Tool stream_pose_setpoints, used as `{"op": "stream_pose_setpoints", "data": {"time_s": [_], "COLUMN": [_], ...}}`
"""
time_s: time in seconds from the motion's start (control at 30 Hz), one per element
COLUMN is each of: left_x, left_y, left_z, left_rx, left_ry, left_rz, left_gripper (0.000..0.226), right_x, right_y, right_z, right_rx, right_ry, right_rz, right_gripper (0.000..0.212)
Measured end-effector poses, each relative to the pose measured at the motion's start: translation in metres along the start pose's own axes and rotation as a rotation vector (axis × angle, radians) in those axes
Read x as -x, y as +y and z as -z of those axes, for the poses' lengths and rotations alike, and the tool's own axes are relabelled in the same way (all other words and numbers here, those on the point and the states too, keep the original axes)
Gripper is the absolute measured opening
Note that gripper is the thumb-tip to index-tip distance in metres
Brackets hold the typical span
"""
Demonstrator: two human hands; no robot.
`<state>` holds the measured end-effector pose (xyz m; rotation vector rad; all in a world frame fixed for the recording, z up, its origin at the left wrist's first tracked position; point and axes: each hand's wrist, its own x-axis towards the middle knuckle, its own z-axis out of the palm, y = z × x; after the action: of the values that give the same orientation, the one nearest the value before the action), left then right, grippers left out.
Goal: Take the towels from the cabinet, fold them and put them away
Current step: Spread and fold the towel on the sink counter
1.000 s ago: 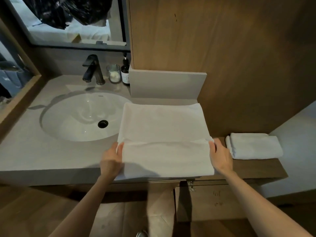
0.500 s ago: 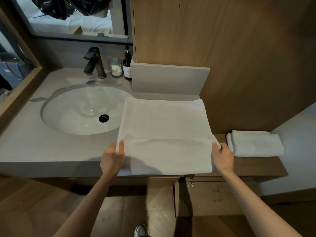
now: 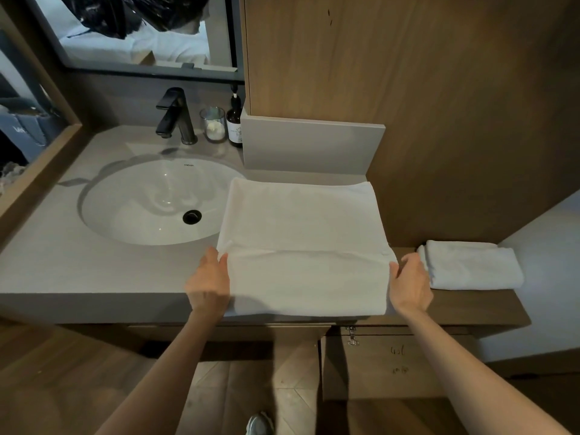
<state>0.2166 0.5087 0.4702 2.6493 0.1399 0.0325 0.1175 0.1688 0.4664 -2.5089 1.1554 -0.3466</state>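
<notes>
Head view: bottle (image 3: 234, 125) label unreadable; hands pinch towel (image 3: 301, 240).

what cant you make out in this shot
Head view only:
- Bottle label: print too small to read.
- Fingertips of the left hand and right hand: tucked under the spread towel.
- Folded towel: its layer count is hidden.
- Shoe: cut off at the bottom edge.

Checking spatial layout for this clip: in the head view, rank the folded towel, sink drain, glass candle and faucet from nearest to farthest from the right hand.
From the right hand:
1. Folded towel, just to its right on the wooden ledge.
2. Sink drain, to the left in the basin.
3. Glass candle, back left by the bottle.
4. Faucet, farthest, left of the candle.
</notes>
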Motion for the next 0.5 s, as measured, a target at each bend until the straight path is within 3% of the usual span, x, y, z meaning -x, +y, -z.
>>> {"op": "stream_pose_setpoints", "data": {"time_s": [0.07, 0.13, 0.23, 0.27, 0.37, 0.5], "left_x": [-0.004, -0.003, 0.025, 0.04, 0.06, 0.048], "left_y": [0.002, 0.013, 0.055, 0.07, 0.079, 0.046], "left_z": [-0.004, -0.011, -0.03, -0.036, -0.062, -0.073], "left_rx": [-0.002, -0.11, -0.05, -0.05, -0.173, -0.118], "left_ry": [0.104, 0.127, 0.107, 0.033, -0.115, -0.098], "left_rz": [-0.047, -0.177, -0.492, -0.574, -0.567, -0.698], "left_gripper": [0.019, 0.038, 0.05, 0.051, 0.05, 0.048], "right_x": [0.006, 0.022, 0.064, 0.079, 0.099, 0.083], "right_y": [-0.011, -0.029, -0.064, -0.075, -0.086, -0.065], "right_z": [0.004, 0.004, -0.012, -0.021, -0.045, -0.051], "right_rx": [0.085, 0.058, -0.043, -0.026, 0.126, 0.261], "right_ry": [0.12, 0.148, -0.074, -0.162, -0.284, -0.29], "right_rz": [0.116, 0.276, 0.529, 0.575, 0.587, 0.668], "right_gripper": [0.025, 0.025, 0.033, 0.04, 0.059, 0.059]}}
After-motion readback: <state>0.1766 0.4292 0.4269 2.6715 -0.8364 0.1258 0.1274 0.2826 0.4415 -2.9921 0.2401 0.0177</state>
